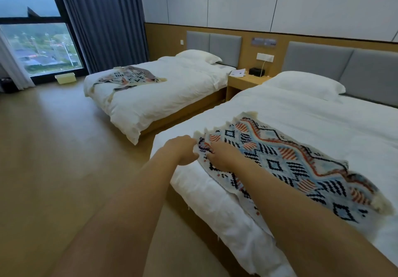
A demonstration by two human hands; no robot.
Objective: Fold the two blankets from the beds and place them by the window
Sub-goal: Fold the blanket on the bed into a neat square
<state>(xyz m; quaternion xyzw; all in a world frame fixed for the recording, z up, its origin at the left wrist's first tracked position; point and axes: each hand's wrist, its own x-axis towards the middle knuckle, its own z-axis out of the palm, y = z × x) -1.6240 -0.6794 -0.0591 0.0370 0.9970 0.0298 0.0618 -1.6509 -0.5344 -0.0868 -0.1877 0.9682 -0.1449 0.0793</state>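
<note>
On the near bed [301, 113], the patterned blanket [290, 160] is clutched by the left hand [183, 152] and, seemingly, the right hand [221, 157], side by side.

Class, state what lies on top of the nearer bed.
A patterned blanket, gripped by left hand and right hand, and a pillow lie on its white duvet. The duvet beneath the blanket is hidden.

No writing can be read. The white sheet [237, 73] on the nightstand [249, 80] bears a dark patch, perhaps print, too small to make out; the grey wall plate [264, 42] above is blurred.
</note>
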